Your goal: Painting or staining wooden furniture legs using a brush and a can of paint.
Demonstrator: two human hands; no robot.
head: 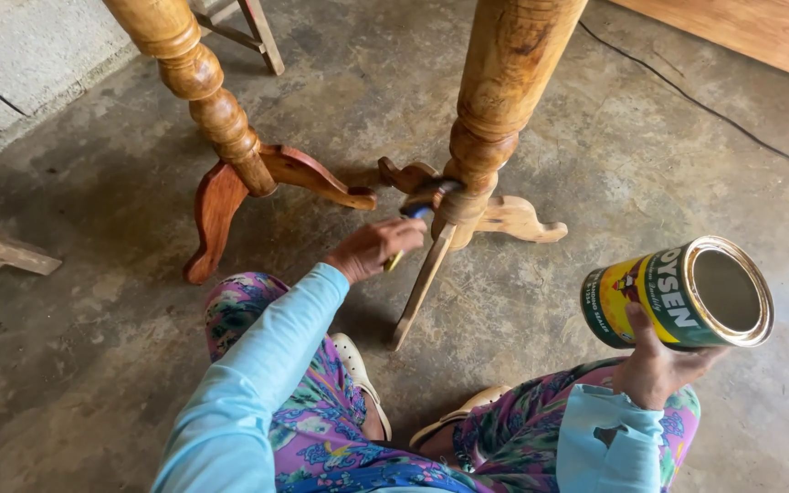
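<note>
Down at floor level now, the left hand (374, 248) is curled around a paintbrush (410, 224), fingers wrapped tight on a handle whose yellowish end pokes out below the fist, while the dark bristle end sits right against the base of the pale wooden post (495, 100), just where its turned collar meets the splayed feet. That post stands upright on the concrete floor (93, 365), one long pale foot (422, 283) running down toward the person and another scrolled foot (522, 219) off to the far side. Over on the other side, the right hand (655, 365) grips a paint can (678, 294) from below, thumb pressed up along the yellow and green label, the remaining fingers closed around the underside and mostly hidden; the can is tipped on its side with its open mouth facing right, held up in the air well apart from the post. What is inside the can cannot be made out. To the left stands a second post (203, 82) with darker reddish feet (216, 215), near the first but not touching it. A thin black cable (714, 110) trails across the floor at upper right. The person crouches in light blue sleeves (267, 365) and flowered trousers (321, 429).
</note>
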